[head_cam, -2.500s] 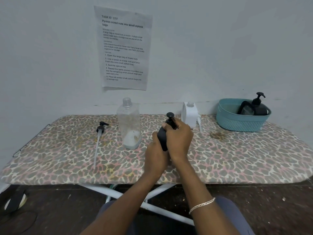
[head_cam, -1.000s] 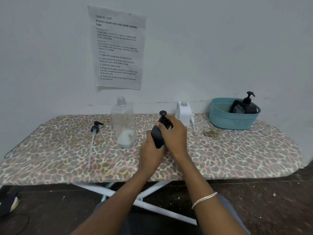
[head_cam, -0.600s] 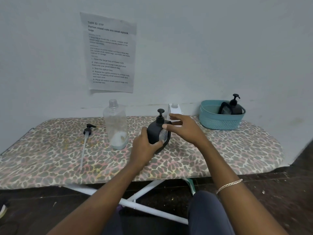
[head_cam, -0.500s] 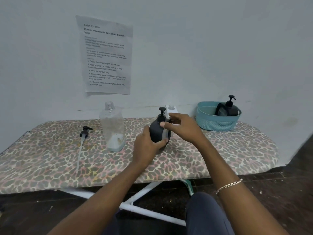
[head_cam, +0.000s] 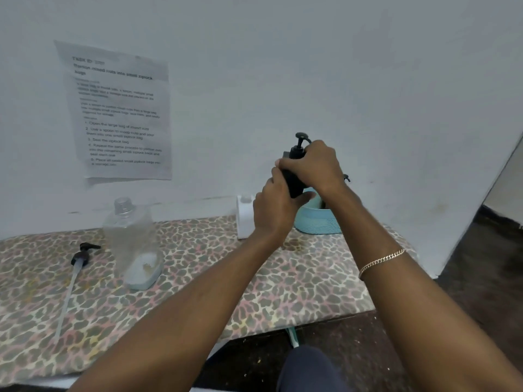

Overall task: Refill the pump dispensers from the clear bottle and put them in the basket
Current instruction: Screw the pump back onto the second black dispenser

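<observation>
My left hand [head_cam: 273,210] and right hand [head_cam: 312,166] both grip the black dispenser [head_cam: 294,165], lifted just above the teal basket [head_cam: 317,220].

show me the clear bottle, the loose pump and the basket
clear bottle [head_cam: 128,239], head view, on its body
loose pump [head_cam: 80,257], head view, on its collar
basket [head_cam: 317,220], head view, on its front wall

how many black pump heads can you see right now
3: one atop the black dispenser held in both hands above the basket, one loose pump lying left of the clear bottle, and one tip behind the right wrist, mostly hidden.
</observation>
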The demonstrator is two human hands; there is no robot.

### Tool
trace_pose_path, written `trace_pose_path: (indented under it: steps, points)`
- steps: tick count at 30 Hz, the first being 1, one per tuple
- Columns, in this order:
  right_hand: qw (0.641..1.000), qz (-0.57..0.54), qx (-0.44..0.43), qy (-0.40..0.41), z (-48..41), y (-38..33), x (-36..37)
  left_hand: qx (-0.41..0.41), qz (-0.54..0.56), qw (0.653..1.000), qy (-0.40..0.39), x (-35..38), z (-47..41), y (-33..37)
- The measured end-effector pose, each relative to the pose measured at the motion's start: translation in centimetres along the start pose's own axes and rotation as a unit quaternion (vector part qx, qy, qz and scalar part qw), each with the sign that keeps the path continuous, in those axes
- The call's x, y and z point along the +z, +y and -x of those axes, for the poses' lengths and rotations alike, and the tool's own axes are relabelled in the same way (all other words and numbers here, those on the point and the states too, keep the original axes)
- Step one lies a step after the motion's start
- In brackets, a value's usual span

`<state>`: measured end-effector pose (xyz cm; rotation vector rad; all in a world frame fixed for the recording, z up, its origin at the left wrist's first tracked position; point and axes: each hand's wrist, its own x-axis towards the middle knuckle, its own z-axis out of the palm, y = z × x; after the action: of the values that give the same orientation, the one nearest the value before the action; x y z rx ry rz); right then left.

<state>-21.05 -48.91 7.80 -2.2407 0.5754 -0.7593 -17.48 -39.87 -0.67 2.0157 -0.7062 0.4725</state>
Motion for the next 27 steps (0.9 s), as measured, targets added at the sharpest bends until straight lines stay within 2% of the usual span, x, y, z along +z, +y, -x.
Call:
trace_pose_path:
  steps: [7,9,15,23,27]
  points:
    - [0.999,0.04,0.002,0.031,-2.3,2.3,-1.8,0.034,0.009,0.997,-0.069,2.8,-2.3,1.2]
    - [0.997,0.044,0.028,0.052,-8.0,6.3,-2.2,0.031,0.019,0.994,-0.107,8.6,-6.4,1.3]
    - [0.997,0.07,0.001,0.026,-8.1,8.3,-1.9,0.05,0.041,0.987,-0.145,10.5,-6.6,-0.3]
    - [0.995,0.089,0.015,-0.032,-9.3,13.3,0.4,0.01,0.04,0.968,-0.249,13.4,-7.9,-4.0]
    - [0.995,0.09,0.029,-0.039,-9.0,15.1,1.9,0.018,0.016,0.951,-0.307,13.3,-8.7,-4.2]
